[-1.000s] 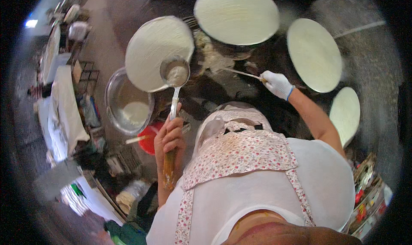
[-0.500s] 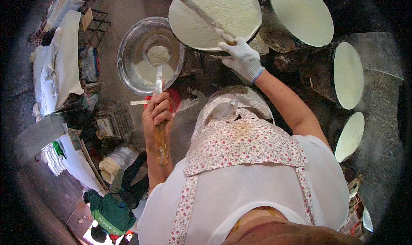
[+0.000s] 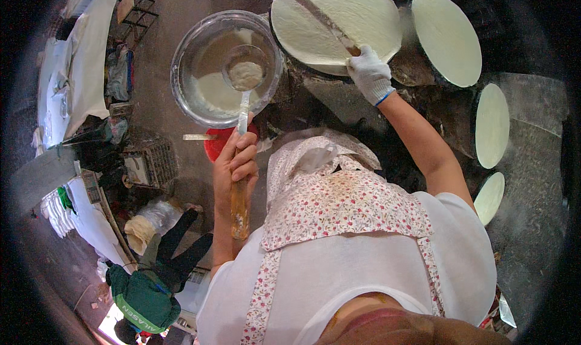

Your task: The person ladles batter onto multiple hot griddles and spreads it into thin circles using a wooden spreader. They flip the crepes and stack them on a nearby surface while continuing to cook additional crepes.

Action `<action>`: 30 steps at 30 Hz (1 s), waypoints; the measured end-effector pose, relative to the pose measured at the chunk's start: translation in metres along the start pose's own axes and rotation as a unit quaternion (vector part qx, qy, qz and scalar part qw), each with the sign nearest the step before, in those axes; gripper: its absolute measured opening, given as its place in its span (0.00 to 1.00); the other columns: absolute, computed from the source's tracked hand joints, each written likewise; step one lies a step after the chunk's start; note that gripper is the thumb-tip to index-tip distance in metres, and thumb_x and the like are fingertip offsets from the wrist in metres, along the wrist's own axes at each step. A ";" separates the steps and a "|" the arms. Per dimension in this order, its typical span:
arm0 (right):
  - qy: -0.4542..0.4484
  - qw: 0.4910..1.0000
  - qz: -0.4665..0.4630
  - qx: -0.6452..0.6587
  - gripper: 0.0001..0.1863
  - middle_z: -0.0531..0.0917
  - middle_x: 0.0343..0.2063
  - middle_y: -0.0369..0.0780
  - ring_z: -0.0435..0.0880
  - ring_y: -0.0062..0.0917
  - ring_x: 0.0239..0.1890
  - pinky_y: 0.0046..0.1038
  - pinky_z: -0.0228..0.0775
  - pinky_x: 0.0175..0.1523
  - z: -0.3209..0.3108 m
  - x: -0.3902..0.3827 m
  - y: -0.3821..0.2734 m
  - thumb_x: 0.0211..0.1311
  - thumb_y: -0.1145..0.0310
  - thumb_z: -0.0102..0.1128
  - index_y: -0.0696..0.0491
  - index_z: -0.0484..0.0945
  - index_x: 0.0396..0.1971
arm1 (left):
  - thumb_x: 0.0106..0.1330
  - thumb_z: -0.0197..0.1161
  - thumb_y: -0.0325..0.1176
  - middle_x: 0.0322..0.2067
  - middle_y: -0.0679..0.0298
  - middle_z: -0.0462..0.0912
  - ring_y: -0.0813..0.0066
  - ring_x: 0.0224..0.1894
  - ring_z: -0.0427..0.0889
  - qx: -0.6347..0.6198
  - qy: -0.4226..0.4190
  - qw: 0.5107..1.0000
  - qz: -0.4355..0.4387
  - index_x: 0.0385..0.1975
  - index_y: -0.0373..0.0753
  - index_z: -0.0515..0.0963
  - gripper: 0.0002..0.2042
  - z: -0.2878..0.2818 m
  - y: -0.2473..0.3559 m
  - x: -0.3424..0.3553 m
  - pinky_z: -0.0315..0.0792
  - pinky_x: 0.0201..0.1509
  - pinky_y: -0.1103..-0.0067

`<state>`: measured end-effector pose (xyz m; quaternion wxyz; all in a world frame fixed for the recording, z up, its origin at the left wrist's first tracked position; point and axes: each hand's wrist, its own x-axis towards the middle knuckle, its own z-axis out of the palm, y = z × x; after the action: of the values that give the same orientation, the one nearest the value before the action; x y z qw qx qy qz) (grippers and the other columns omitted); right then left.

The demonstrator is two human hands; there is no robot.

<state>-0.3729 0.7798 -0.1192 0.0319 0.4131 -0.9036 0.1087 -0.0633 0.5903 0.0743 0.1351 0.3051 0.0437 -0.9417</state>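
My bare left hand (image 3: 241, 156) is wrapped round the handle of a ladle (image 3: 245, 107). Pale batter (image 3: 246, 76) fills the ladle's bowl, which is over a big metal basin (image 3: 179, 97) holding more of the same batter. In a white knit glove, my right hand (image 3: 370, 76) grips the near end of a long flat wooden spreader (image 3: 318, 15). That spreader lies slanting across a large round griddle covered by a thin pale sheet of batter (image 3: 357, 18); its far end runs to the top edge of the view.
More round griddles coated in pale batter, such as one (image 3: 446, 38), curve down the right side. Below the basin is a red container (image 3: 213, 144) with a pale handle sticking out. A cloth-covered table (image 3: 91, 67) stands at left. A person in a green jacket (image 3: 145, 299) is at lower left.
The basin and griddles have shifted in view, the big griddle to the right. My gloved hand with the spreader and my left hand with the ladle also appear farther right.
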 end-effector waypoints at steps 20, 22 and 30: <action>0.270 0.947 0.061 0.166 0.09 0.80 0.36 0.35 0.83 0.25 0.42 0.31 0.78 0.50 -0.282 0.142 0.176 0.63 0.71 0.73 0.57 0.81 0.37 | 0.87 0.36 0.34 0.35 0.66 0.63 0.87 0.22 0.61 -0.003 -0.064 0.995 -0.081 0.78 0.34 0.50 0.24 0.015 0.015 0.050 0.65 0.18 0.88; 0.281 0.934 0.000 0.219 0.11 0.82 0.38 0.38 0.84 0.26 0.43 0.31 0.78 0.49 -0.307 0.129 0.192 0.62 0.68 0.74 0.56 0.82 0.39 | 0.87 0.36 0.34 0.36 0.66 0.63 0.87 0.22 0.62 0.007 -0.069 0.993 -0.091 0.78 0.35 0.50 0.24 0.024 0.002 0.061 0.65 0.17 0.88; 0.132 0.982 0.130 -0.048 0.09 0.84 0.41 0.44 0.86 0.40 0.39 0.36 0.79 0.43 -0.175 -0.031 0.238 0.63 0.63 0.72 0.50 0.87 0.38 | 0.87 0.35 0.33 0.36 0.63 0.63 0.82 0.23 0.65 -0.023 -0.070 0.991 -0.113 0.78 0.32 0.49 0.24 0.057 -0.074 0.080 0.69 0.18 0.83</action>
<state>-0.5371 0.9925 0.0060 0.1565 0.2723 -0.9415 0.1223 -0.1779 0.6334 0.0733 0.0375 0.2281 0.0897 -0.9688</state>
